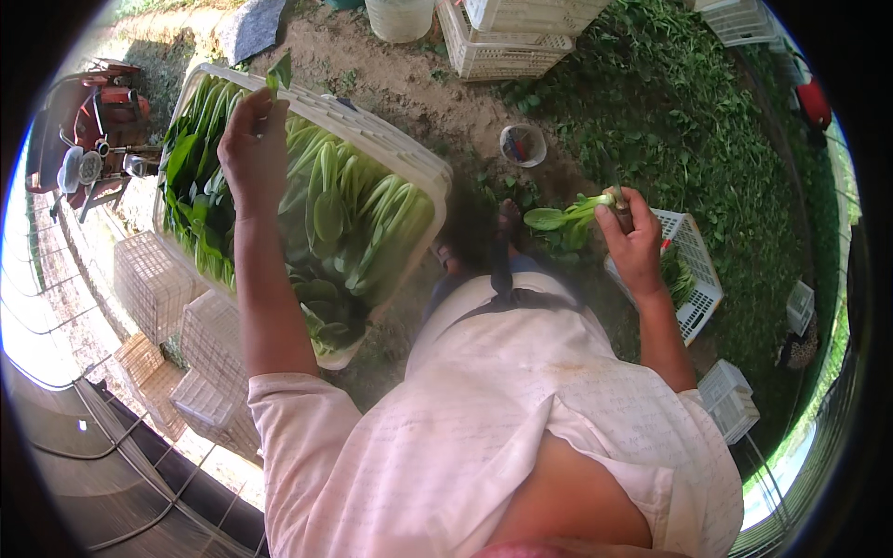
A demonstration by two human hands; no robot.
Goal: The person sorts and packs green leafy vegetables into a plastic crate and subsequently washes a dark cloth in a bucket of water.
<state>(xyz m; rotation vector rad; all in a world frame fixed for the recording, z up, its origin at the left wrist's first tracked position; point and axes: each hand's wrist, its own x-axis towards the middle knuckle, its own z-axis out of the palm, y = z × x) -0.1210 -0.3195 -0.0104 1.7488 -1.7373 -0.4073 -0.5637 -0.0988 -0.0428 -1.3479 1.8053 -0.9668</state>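
Observation:
My left hand [256,149] is raised above the crate's far left side, its fingers pinched on a green leaf [279,74]. Below it, a large whitish plastic crate [430,191] is packed with leafy greens [327,209], pale stalks in some rows and dark leaves in others. Over to the right, my right hand [634,244] is closed round a small leafy green [567,217], its cut pale base near the fingertips. A short brownish piece, perhaps a knife handle, also shows in that grip. Under this hand sits a white slatted crate [702,279] with some greens inside.
A small round tub [523,146] stands on the ground ahead. Stacked white crates [507,58] and a white bucket [400,19] are at the far side. More crates [219,339] stand at left, near a red machine [112,112]. Cut leaves litter the ground [670,112] at right.

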